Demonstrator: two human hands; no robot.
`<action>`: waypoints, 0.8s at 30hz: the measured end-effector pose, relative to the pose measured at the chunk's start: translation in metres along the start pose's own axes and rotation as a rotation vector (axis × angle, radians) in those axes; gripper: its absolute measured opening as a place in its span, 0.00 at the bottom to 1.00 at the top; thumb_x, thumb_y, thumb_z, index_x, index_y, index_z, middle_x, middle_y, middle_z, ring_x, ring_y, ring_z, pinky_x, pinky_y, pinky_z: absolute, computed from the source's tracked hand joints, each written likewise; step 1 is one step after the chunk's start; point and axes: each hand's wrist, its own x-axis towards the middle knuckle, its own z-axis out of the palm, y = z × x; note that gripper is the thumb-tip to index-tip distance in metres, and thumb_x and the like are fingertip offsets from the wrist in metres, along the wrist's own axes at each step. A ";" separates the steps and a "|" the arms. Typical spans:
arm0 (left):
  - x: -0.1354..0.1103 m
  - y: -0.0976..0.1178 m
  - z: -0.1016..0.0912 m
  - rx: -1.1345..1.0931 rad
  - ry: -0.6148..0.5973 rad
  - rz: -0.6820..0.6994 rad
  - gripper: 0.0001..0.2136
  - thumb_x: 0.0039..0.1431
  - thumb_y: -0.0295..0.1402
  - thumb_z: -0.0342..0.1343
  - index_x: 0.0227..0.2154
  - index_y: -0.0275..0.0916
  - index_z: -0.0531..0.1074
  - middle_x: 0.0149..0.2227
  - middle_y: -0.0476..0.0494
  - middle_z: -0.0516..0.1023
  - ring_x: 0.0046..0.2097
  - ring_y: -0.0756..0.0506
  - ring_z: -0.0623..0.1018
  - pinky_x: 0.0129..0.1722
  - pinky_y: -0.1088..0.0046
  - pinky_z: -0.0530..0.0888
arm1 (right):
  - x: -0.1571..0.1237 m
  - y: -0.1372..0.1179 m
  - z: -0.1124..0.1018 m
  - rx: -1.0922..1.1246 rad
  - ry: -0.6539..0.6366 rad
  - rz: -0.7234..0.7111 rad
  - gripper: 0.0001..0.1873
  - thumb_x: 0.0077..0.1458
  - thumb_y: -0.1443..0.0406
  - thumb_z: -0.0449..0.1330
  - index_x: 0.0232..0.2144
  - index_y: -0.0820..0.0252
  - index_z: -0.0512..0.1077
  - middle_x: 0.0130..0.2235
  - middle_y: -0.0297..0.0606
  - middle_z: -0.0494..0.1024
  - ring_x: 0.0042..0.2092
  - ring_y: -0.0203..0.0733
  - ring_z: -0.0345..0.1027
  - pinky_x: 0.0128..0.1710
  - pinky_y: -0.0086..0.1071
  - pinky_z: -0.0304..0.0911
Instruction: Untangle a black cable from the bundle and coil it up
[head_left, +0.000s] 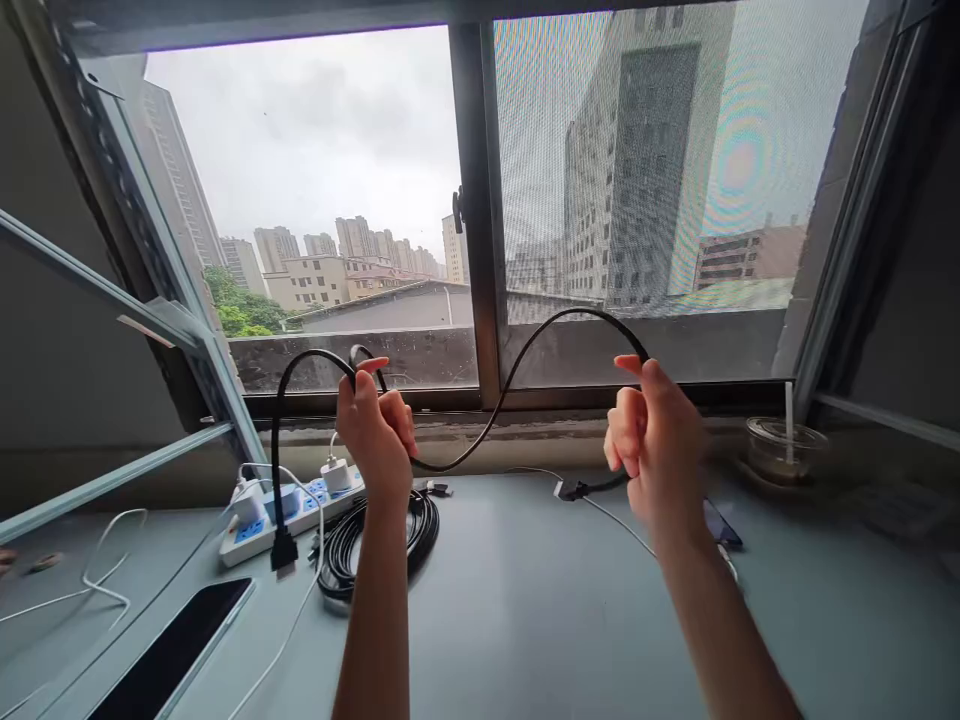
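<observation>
We are holding up the cable (576, 311), a black one, in both hands above the worktop (517, 610), and we judge the step in hand to be managing its length. The left hand (379, 430) is curled closed around it, index finger poking out, with a small loop standing up behind the knuckles. The right hand (654, 440) grips it the same way, well apart from the left. Between them the cable dips near the left hand, then rises in a tall arch in front of the window (420, 180), so there is plenty of slack.

Both ends are free of our hands. One plug (284, 550) hangs down beside the power strip (244, 545); the other end (571, 490) reaches out left of the right hand, near a thin white wire (615, 519). We can't tell whether either end touches the worktop.

As we see it, the next move calls for a steady grip on both sides and control of that slack. The left plug needs care near the strip and its white leads, and the coil (424, 540) lies right behind our left wrist, where a loose loop could snag.
</observation>
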 end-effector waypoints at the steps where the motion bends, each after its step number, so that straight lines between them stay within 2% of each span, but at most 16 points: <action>1: 0.000 0.001 -0.003 -0.038 -0.012 -0.049 0.18 0.56 0.52 0.50 0.36 0.40 0.68 0.09 0.60 0.54 0.10 0.55 0.51 0.09 0.77 0.46 | 0.002 -0.003 -0.004 -0.011 0.035 -0.031 0.17 0.55 0.51 0.55 0.33 0.58 0.70 0.10 0.19 0.55 0.11 0.26 0.42 0.10 0.22 0.46; 4: 0.003 0.006 -0.010 -0.105 -0.026 -0.183 0.20 0.56 0.54 0.44 0.33 0.41 0.67 0.09 0.58 0.53 0.09 0.54 0.51 0.09 0.77 0.45 | 0.006 -0.011 -0.015 -0.071 0.140 -0.134 0.17 0.54 0.50 0.56 0.32 0.58 0.71 0.11 0.20 0.55 0.11 0.26 0.43 0.11 0.23 0.46; 6: 0.006 0.008 -0.015 -0.069 -0.037 -0.272 0.21 0.57 0.54 0.41 0.29 0.41 0.67 0.08 0.57 0.52 0.09 0.54 0.51 0.08 0.77 0.45 | 0.008 -0.017 -0.024 -0.077 0.185 -0.166 0.19 0.55 0.49 0.54 0.33 0.58 0.71 0.12 0.20 0.55 0.11 0.26 0.42 0.11 0.24 0.45; 10: 0.018 0.008 -0.028 0.079 -0.031 -0.384 0.16 0.58 0.44 0.45 0.22 0.38 0.65 0.08 0.57 0.53 0.09 0.56 0.49 0.08 0.79 0.42 | 0.012 -0.032 -0.041 -0.058 0.291 -0.226 0.18 0.57 0.51 0.52 0.35 0.57 0.72 0.14 0.21 0.54 0.12 0.27 0.41 0.12 0.26 0.44; 13: 0.024 0.010 -0.038 0.120 0.003 -0.339 0.14 0.57 0.37 0.50 0.19 0.37 0.62 0.08 0.58 0.52 0.09 0.58 0.49 0.09 0.81 0.42 | 0.017 -0.040 -0.055 -0.064 0.395 -0.263 0.16 0.59 0.54 0.50 0.35 0.56 0.72 0.15 0.23 0.54 0.13 0.28 0.41 0.12 0.27 0.44; 18: 0.027 0.020 -0.048 -0.001 0.113 -0.225 0.17 0.59 0.37 0.52 0.18 0.37 0.57 0.09 0.59 0.50 0.11 0.59 0.48 0.12 0.80 0.41 | 0.030 -0.046 -0.082 0.038 0.524 -0.246 0.18 0.64 0.59 0.42 0.35 0.58 0.70 0.15 0.22 0.52 0.13 0.28 0.38 0.13 0.26 0.40; 21: 0.029 0.020 -0.049 -0.109 0.233 -0.195 0.21 0.62 0.40 0.47 0.17 0.39 0.50 0.10 0.59 0.48 0.11 0.57 0.47 0.12 0.76 0.41 | 0.036 -0.046 -0.093 0.059 0.540 -0.210 0.18 0.64 0.60 0.42 0.32 0.57 0.69 0.16 0.24 0.51 0.14 0.28 0.36 0.13 0.27 0.36; 24: 0.032 0.011 -0.050 -0.133 0.402 -0.017 0.24 0.61 0.49 0.45 0.17 0.39 0.46 0.10 0.59 0.47 0.11 0.56 0.46 0.13 0.73 0.39 | 0.039 -0.045 -0.099 0.044 0.573 -0.215 0.17 0.64 0.59 0.44 0.31 0.54 0.70 0.18 0.26 0.51 0.16 0.29 0.37 0.15 0.30 0.37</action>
